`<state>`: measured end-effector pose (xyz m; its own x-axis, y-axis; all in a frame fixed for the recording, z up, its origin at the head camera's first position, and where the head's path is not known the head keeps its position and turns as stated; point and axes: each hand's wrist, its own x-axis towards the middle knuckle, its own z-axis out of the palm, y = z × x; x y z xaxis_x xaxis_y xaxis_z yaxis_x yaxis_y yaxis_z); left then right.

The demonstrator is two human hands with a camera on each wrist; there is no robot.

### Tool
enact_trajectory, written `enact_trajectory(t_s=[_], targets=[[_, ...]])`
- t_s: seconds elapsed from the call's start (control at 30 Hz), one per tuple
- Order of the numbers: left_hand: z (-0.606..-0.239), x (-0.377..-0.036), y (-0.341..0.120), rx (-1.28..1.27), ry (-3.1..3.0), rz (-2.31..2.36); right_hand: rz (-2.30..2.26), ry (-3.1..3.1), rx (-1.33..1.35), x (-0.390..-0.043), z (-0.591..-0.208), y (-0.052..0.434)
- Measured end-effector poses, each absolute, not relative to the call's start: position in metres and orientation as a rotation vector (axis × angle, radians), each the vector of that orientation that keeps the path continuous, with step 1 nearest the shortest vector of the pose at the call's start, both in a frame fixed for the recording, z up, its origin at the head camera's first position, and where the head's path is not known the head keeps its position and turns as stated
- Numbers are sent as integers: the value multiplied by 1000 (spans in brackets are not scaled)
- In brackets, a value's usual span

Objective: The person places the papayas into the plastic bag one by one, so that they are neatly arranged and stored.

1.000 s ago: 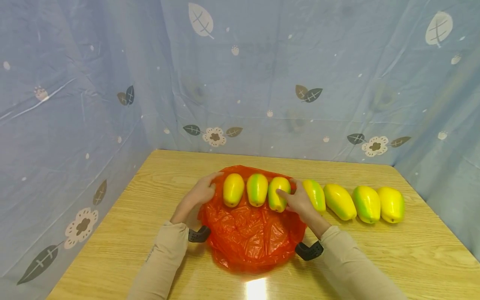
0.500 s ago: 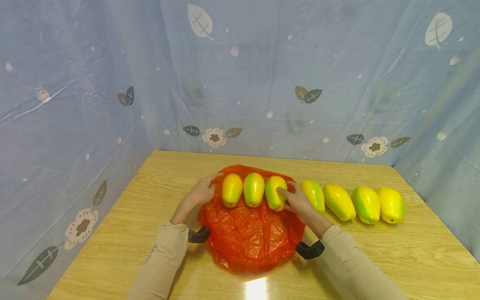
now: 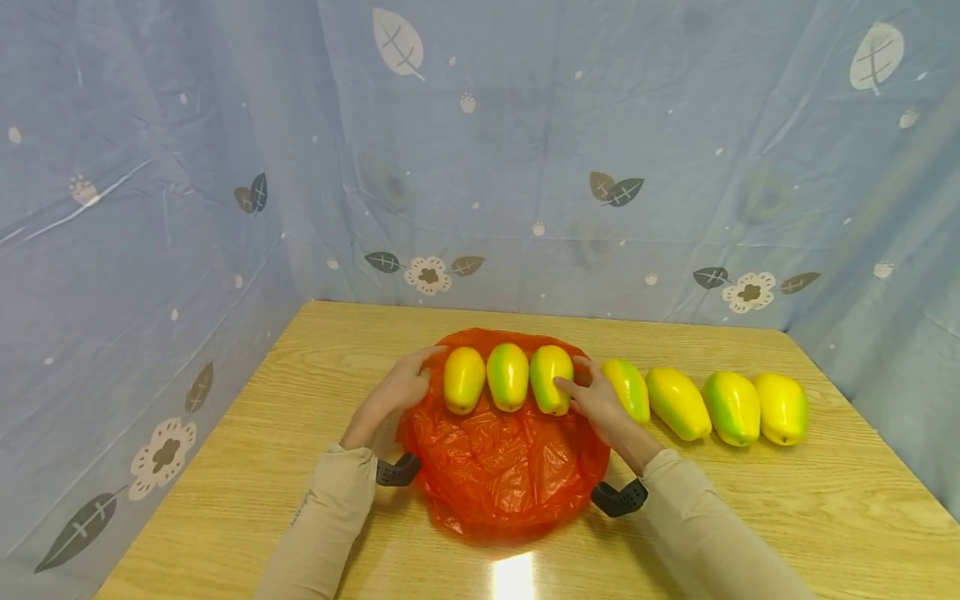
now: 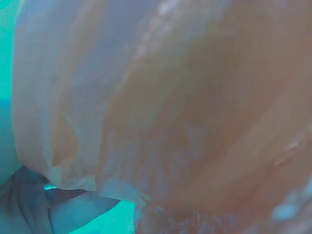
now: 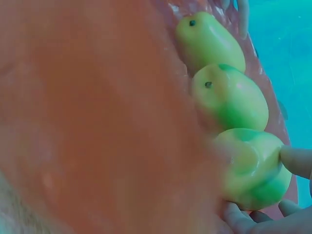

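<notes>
Three yellow-green papayas stand in a row on the far part of a red plastic bag (image 3: 517, 467). My right hand (image 3: 596, 404) grips the rightmost papaya (image 3: 550, 371), with the thumb and fingers on opposite sides of it, clear in the right wrist view. Beside that one are the middle papaya (image 3: 507, 377) and the left papaya (image 3: 464, 381). My left hand (image 3: 405, 383) touches the bag's far left edge, its fingers stretched out. In the left wrist view the bag (image 4: 195, 97) covers most of the picture and hides those fingers.
Several more papayas (image 3: 678, 403) lie in a row on the wooden table (image 3: 247, 467), right of my right hand. A patterned blue curtain (image 3: 487, 167) hangs behind the table and at both sides. Black wrist cameras (image 3: 618, 498) sit under my wrists.
The middle and rightmost papayas have shifted slightly left and toward the far edge, now nearly level with the left one. My right hand moved with them a little; the left hand stayed put.
</notes>
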<state>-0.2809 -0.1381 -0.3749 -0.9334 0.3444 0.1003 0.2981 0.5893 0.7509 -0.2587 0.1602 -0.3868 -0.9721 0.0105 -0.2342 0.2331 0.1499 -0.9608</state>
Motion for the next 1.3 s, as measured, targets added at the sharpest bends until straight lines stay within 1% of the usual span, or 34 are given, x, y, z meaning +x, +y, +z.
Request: enact_trajectory(t_s=[0.27,0.6,0.77,1.07,1.3], targets=[[-375,-281,-138,564,2749,1298,-1927,2264,207,-259,-382,164],[-375,-283,-138,547,2747,1291,-1937,2276,155,-255,-355,187],[-373,-282,-138,571,2758,1287,-1961,2287,125,-251,-340,213],[-374,-281,-140,566,2750,1306,-2022,2214,115,-250,-297,281],[-375,-282,-143,551,2767,1284,-2166,2049,117,-242,-292,334]])
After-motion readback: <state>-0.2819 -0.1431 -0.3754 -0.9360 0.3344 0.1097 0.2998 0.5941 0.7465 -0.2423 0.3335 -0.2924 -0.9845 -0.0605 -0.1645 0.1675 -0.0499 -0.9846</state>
